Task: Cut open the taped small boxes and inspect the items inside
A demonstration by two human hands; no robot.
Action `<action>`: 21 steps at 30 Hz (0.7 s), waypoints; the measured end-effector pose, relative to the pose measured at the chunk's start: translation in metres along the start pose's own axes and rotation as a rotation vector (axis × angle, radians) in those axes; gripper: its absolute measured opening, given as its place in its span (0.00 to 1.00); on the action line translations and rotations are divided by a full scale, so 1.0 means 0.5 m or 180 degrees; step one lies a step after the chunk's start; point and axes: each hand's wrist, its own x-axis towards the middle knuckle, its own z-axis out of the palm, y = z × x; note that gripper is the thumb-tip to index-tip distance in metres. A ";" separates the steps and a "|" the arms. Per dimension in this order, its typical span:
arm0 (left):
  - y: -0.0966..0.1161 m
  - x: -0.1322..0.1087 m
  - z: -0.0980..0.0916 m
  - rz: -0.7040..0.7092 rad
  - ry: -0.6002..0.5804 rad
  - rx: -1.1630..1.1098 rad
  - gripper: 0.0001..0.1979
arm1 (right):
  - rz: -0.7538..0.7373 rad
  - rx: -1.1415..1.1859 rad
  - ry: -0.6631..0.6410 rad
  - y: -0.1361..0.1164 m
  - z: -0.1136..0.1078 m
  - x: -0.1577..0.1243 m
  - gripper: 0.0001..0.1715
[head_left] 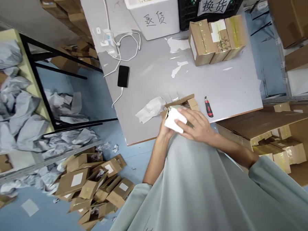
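Both hands on a small white box at the near edge of the surface

The person's left hand [166, 130] and right hand [199, 125] are together, clasped on a small white box [175, 120]. The left hand supports it from the left and below, partly hidden by it; the right lays its fingers across the upper face and far side. The box is held above the near edge of the table [151, 67], left of that edge's right corner.

Just beyond the hands is an unfolded cardboard carton [191, 101], with crumpled white wrapping [151, 110] to its left, toward the near left corner. A red and black cutter [208, 106] lies right of the carton, close to the near edge, with neither hand on it. Three taped cartons [218, 39] stand side by side toward the far right corner.

The step in hand is judged to be handling and checking the small box. A dark gap shows at its far left end; whether the flap is loose cannot be told. The next move appears to call for a steady left hold, leaving the right fingers free to turn the box or work that end
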 end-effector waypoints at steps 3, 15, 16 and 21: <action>-0.003 -0.024 0.009 -0.0359 0.0065 -0.0331 0.12 | 0.0776 0.0264 0.0362 0.058 -0.004 0.040 0.25; 0.083 -0.120 0.104 0.1624 0.0088 0.1786 0.24 | 0.3644 0.3061 0.0775 0.263 0.011 0.055 0.37; 0.093 -0.115 0.114 0.1773 0.0130 0.1952 0.23 | 0.3720 0.3289 0.0625 0.262 0.012 0.044 0.38; 0.147 -0.103 0.195 0.2174 -0.0046 0.2315 0.22 | 0.4005 0.4511 -0.0434 0.251 0.015 -0.015 0.43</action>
